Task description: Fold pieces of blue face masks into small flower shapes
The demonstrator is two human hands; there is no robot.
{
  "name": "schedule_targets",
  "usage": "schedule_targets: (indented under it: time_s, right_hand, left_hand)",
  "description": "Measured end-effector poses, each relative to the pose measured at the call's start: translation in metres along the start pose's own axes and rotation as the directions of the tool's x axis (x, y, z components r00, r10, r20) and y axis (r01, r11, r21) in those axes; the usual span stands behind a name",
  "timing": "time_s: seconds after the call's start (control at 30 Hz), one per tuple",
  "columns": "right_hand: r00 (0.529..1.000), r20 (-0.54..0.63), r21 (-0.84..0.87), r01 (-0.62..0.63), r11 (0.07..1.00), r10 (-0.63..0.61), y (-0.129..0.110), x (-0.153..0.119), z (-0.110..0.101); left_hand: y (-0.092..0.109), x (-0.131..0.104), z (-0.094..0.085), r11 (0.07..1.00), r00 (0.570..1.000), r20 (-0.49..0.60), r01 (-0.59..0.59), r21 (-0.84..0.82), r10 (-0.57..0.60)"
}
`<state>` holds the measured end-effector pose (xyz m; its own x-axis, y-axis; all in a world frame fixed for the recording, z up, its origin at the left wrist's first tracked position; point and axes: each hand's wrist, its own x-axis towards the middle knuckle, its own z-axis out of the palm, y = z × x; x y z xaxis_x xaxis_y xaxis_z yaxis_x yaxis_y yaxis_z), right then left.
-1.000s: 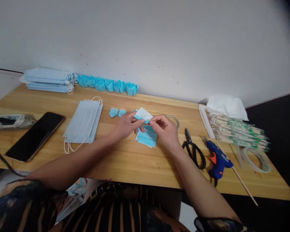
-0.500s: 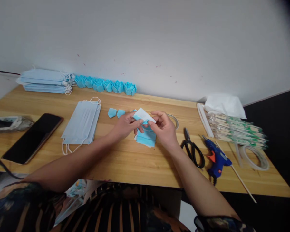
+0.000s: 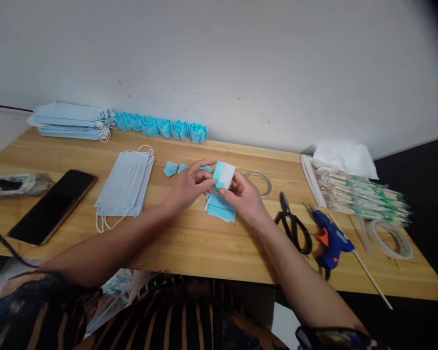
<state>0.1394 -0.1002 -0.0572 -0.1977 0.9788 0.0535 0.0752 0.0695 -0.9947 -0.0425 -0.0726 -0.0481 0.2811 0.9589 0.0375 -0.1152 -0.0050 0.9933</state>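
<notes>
Between my hands, above the table, is a small blue-and-white piece of mask fabric (image 3: pixel 224 175), partly folded over. My left hand (image 3: pixel 191 182) has its thumb and fingers at the left edge of the piece. The lower right corner is pinched by my right hand (image 3: pixel 243 194). Just below them lies a small pile of cut blue fabric pieces (image 3: pixel 222 209). Folded blue petals (image 3: pixel 171 169) lie in a row behind my left hand, some of them partly hidden by it.
Blue fabric roses (image 3: pixel 149 126) line the wall beside a mask stack (image 3: pixel 67 120). More masks (image 3: pixel 124 184) and a phone (image 3: pixel 53 206) lie left. To the right are a tape roll (image 3: pixel 270 187), scissors (image 3: pixel 295 233), a blue glue gun (image 3: pixel 330 238) and wrapped sticks (image 3: pixel 365 197).
The fabric piece has been turned and now stands more upright, shifted slightly right. My left fingers have straightened and lifted along its left side. The view has shifted a little.
</notes>
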Motion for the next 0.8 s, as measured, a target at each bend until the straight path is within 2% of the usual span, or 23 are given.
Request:
schedule_targets:
  time_s: [0.07,0.27,0.5,0.67,0.8]
  right_hand:
    - [1.0,0.017,0.023,-0.016,1.0,0.016,0.0,0.0,0.0]
    - [0.998,-0.057,-0.02,-0.028,0.999,0.027,0.001,0.0,-0.003]
    - [0.99,-0.134,-0.015,0.03,0.999,-0.032,-0.004,0.001,-0.001]
    - [0.994,-0.108,0.015,-0.002,1.0,0.004,-0.005,0.0,-0.002]
    - [0.986,-0.162,0.054,-0.016,0.998,0.024,-0.012,0.002,-0.004]
  left_hand:
    - [-0.001,-0.001,-0.001,0.999,1.0,0.009,-0.025,0.039,0.024]
    - [-0.003,-0.002,0.0,0.991,0.996,0.024,-0.085,0.101,0.083]
    - [0.001,0.0,-0.001,0.991,0.991,0.113,0.056,0.117,-0.07]
    - [0.005,-0.002,-0.003,0.975,0.992,0.104,0.051,0.216,-0.074]
    - [0.006,-0.002,-0.002,0.964,0.983,0.144,0.079,0.255,-0.118]
